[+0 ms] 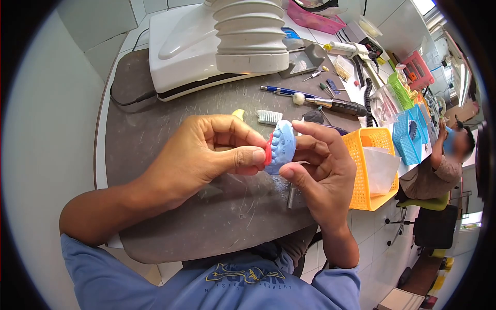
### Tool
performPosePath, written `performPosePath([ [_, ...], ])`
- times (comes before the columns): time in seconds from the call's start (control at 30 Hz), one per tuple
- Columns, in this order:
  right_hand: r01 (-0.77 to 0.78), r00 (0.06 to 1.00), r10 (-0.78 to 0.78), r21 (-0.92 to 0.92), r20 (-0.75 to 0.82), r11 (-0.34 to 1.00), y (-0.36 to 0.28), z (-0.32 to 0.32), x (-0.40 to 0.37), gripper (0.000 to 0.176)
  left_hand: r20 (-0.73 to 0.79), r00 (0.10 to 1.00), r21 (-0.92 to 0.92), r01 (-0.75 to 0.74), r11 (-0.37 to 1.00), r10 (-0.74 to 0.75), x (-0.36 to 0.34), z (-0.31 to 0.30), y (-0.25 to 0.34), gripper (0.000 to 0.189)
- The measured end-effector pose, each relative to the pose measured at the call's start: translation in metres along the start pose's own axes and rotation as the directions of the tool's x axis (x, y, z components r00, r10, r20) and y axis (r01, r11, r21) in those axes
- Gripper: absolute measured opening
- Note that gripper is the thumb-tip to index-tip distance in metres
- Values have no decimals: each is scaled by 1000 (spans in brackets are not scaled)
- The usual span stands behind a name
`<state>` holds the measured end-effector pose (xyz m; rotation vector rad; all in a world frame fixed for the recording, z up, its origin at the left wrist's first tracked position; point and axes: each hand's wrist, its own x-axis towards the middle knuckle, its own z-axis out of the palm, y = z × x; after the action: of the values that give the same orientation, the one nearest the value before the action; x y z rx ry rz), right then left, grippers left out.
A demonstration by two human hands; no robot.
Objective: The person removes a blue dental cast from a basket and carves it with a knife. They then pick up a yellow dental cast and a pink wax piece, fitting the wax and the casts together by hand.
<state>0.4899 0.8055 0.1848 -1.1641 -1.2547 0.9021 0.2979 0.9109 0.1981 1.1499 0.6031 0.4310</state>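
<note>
A blue dental cast (pixel 283 146) with a row of teeth is held upright above the grey work mat (pixel 181 222). My right hand (pixel 325 170) grips its right side between thumb and fingertips. On the cast's left edge sits a red piece (pixel 268 151), perhaps wax, pinched by my left hand (pixel 217 147) between thumb and forefinger. The red piece touches the teeth side of the cast; its full shape is hidden by my fingers. Pale dust (pixel 281 185) lies on the mat below. A white-bristled brush (pixel 269 117) rests just behind the cast.
At the back stands a white machine (pixel 188 46) with a ribbed hose (pixel 250 36). A handpiece (pixel 341 106) and blue pen-like tool (pixel 289 91) lie behind my hands. To the right are a yellow basket (pixel 361 170) holding paper and a blue basket (pixel 408 137). Another person (pixel 436 168) sits farther right.
</note>
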Motion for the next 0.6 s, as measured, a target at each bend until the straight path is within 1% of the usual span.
performPosePath([
  [0.03, 38, 999, -39, -36, -26, 999, 1, 1, -1, 55, -1, 1000, 3, 2, 1000, -2, 0, 0, 0, 21],
  [0.07, 38, 999, -39, -31, -28, 999, 2, 2, -1, 55, -14, 1000, 17, -15, 1000, 15, -1, 1, 1, 18],
  [0.13, 159, 985, -165, -131, -41, 979, 4, 3, -1, 56, -27, 999, 35, -28, 999, 29, -2, 2, 1, 15],
  [0.17, 158, 985, -165, -127, -45, 979, 6, 4, 0, 56, -42, 998, 58, -46, 997, 49, -2, 2, 0, 15],
  [0.23, 236, 967, -250, -191, -52, 953, 8, 5, 0, 54, -58, 996, 83, -62, 995, 67, -2, 3, -1, 14],
  [0.3, 249, 962, -265, -200, -59, 948, 8, 6, 0, 54, -66, 992, 63, -99, 993, 103, -2, 4, -2, 13],
  [0.43, 272, 956, -289, -222, -51, 936, 7, 7, -1, 53, -73, 992, 86, -93, 992, 100, -4, 5, 0, 10],
  [0.5, 278, 954, -296, -229, -48, 933, 8, 7, -1, 53, -89, 991, 145, -86, 986, 100, -5, 6, 0, 8],
  [0.53, 284, 952, -303, -238, -47, 929, 8, 7, -1, 53, -92, 991, 146, -85, 986, 99, -6, 6, -1, 8],
  [0.6, 293, 950, -311, -246, -37, 924, 9, 7, -2, 53, -98, 986, 187, -115, 976, 135, -7, 7, 0, 8],
])
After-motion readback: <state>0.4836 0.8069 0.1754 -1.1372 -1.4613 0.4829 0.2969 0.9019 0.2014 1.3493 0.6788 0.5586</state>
